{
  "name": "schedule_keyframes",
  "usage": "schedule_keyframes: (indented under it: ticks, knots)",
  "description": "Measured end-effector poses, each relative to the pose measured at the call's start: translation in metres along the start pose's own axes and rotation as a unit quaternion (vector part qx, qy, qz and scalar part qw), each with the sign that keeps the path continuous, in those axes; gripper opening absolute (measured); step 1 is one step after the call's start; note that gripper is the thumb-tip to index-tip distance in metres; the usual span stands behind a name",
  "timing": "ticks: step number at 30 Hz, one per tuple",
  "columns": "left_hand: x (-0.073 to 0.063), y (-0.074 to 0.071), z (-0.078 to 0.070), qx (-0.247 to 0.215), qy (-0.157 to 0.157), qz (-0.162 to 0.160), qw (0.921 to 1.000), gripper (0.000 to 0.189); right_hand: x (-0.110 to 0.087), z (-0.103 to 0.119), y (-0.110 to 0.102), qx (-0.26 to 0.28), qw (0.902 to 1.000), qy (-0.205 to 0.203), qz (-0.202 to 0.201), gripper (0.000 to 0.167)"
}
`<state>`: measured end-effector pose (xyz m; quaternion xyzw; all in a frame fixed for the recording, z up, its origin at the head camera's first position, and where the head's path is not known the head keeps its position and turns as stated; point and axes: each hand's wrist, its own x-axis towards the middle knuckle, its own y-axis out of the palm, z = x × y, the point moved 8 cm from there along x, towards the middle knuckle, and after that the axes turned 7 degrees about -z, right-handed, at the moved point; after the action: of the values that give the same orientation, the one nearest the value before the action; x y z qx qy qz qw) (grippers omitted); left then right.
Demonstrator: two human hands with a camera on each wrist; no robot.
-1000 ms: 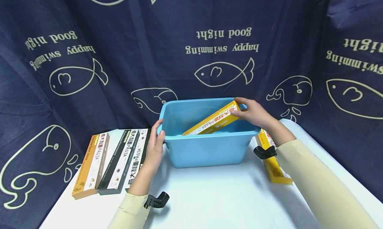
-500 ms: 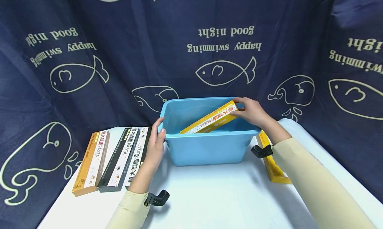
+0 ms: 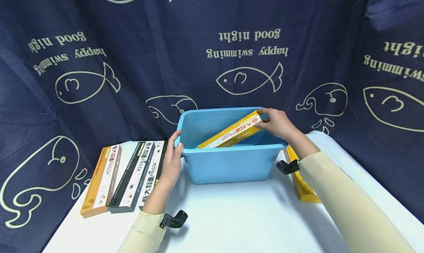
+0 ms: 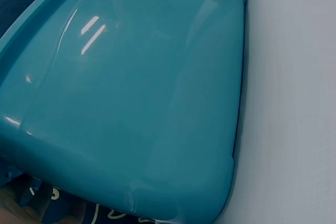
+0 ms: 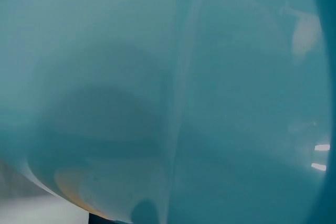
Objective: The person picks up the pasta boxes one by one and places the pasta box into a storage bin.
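Note:
A light blue plastic bin (image 3: 228, 166) stands on the white table. At its left end my left hand (image 3: 172, 161) grips the rim, the thumb on the outside. My right hand (image 3: 276, 124) pinches the upper right end of a yellow pasta box (image 3: 233, 133), which lies tilted inside the bin with its lower end toward the left. The bin's front wall hides part of that lower end. In the left wrist view, the bin's outer wall (image 4: 136, 93) fills most of the picture, with dark fingers at the bottom left. Only the bin's wall (image 5: 236, 93) shows large in the right wrist view.
To the left lie an orange pasta box (image 3: 101, 181), a black and white pasta box (image 3: 130, 179) and further dark boxes (image 3: 152, 172), partly behind my left arm. Another yellow box (image 3: 303, 185) lies right of the bin, partly under my right sleeve. A navy curtain (image 3: 185, 36) hangs behind.
The yellow pasta box in my right hand has shifted slightly left and down within the bin. My left hand keeps its grip on the rim.

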<state>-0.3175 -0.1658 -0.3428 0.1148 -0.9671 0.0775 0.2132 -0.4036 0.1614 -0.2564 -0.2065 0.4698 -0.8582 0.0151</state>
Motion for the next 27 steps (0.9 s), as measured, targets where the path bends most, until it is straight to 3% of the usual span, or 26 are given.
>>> schedule_keyframes:
  ticks: [14, 21, 27]
  knots:
    - [-0.003, -0.002, -0.002, -0.002, -0.003, 0.004, 1.0000, 0.050, 0.002, 0.002, 0.004, 0.004, 0.9999, 0.013, 0.008, 0.055]
    - [-0.002, -0.002, -0.003, -0.008, 0.000, 0.004, 1.0000, 0.050, -0.001, 0.004, 0.000, -0.031, 0.9992, -0.007, -0.023, 0.048]
    - [-0.001, -0.001, -0.004, -0.013, 0.001, 0.003, 0.9999, 0.048, -0.005, 0.003, -0.007, -0.005, 0.9980, -0.013, -0.063, 0.039]
